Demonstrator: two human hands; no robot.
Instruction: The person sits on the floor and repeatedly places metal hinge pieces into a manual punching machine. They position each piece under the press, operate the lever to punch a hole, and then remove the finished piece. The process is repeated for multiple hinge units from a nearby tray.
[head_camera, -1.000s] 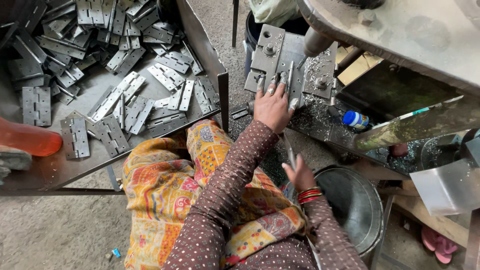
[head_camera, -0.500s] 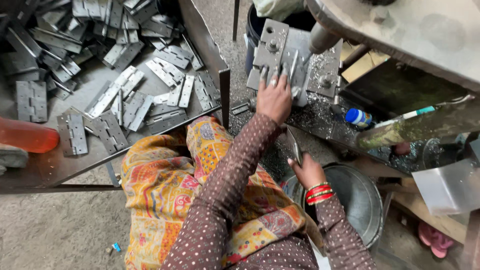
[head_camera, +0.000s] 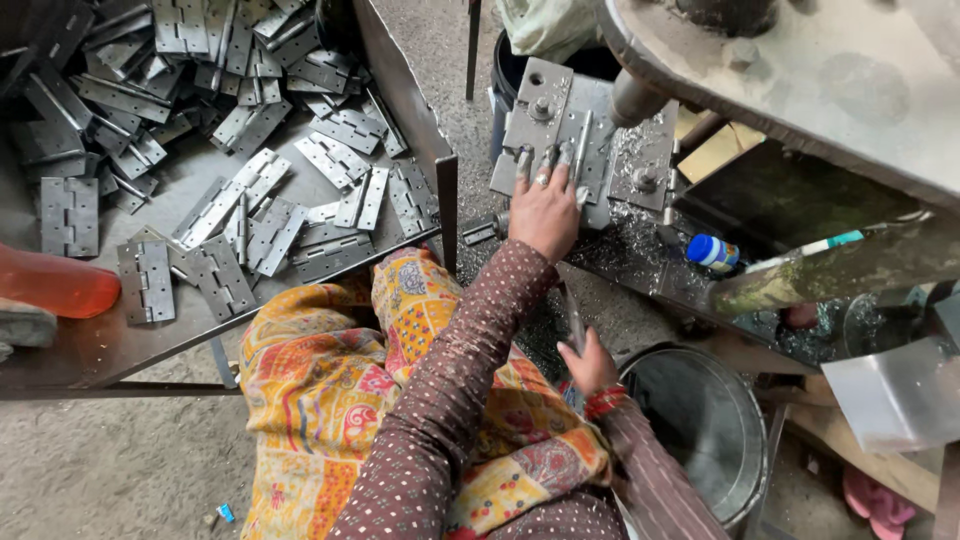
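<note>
Grey steel meets skin where the left hand (head_camera: 545, 212) presses flat, fingers spread, on a bolted grey steel fixture plate (head_camera: 585, 140) under a thick machine spindle (head_camera: 632, 100); fingertips so near the tool risk being caught or cut by the glittering swarf (head_camera: 640, 250) strewn around. Lower down, the right hand (head_camera: 590, 365) is closed around a narrow grey metal strip (head_camera: 573, 320), beside a round steel bucket (head_camera: 735, 480). Leftward, a rusty sheet-metal tray (head_camera: 90, 350) holds piled grey hinges (head_camera: 230, 200), above a gritty concrete floor (head_camera: 110, 470).

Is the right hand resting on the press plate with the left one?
No, only the left hand lies on the press plate; the right hand holds a metal strip lower down.
</note>
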